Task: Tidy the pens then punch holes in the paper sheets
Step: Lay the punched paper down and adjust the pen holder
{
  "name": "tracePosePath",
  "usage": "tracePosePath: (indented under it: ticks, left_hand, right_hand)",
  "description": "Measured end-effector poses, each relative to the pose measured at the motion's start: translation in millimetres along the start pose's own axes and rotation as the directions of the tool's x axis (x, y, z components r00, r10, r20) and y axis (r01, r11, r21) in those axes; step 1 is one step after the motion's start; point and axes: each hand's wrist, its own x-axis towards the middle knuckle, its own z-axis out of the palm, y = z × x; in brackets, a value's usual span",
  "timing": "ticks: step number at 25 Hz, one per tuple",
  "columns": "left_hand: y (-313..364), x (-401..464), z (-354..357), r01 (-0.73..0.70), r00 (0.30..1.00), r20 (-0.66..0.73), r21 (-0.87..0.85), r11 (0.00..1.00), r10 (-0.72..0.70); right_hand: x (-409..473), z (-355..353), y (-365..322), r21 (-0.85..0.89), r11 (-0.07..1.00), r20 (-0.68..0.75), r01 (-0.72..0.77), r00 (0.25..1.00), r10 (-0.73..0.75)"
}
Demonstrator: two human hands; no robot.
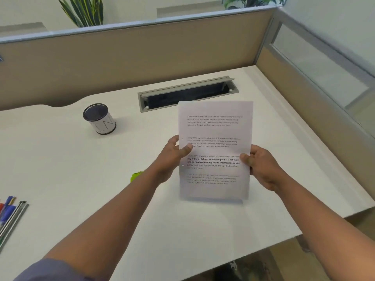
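While both hands' fingers grip printed paper sheets (215,151) | cup (99,118) reads "IN" | pens (9,211) loose

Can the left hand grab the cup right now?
Probably not yet. The left hand is busy holding the paper with the right hand. The desk between it and the cup looks clear.

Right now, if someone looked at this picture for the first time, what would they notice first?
First, the printed paper held upright over the middle of the desk, the left hand on its left edge and the right hand on its right. Next, the empty pen cup standing farther back on the left. Last, the pens lying at the desk's left edge.
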Motion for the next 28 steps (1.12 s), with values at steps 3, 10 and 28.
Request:
tracePosePath:
  ticks: [3, 10, 28]
  left_hand:
    - [13, 14, 31, -0.093, 0.995, 0.041, 0.036, 0.995, 0.091]
    - [30, 24, 81, -0.355, 0.917, -0.146, 0.125, 0.927, 0.371]
    - [-5, 42, 86, -0.354, 0.909, -0.172, 0.166, 0.920, 0.380]
  right_hand:
    - [-8, -21, -4, 0.019, 0.994, -0.091, 0.107, 0.990, -0.105]
    - [-12, -23, -6, 0.012, 0.937, -0.265, 0.349, 0.905, -0.334]
    - [-2, -18, 21, -0.116, 0.963, -0.252, 0.243, 0.931, -0.265]
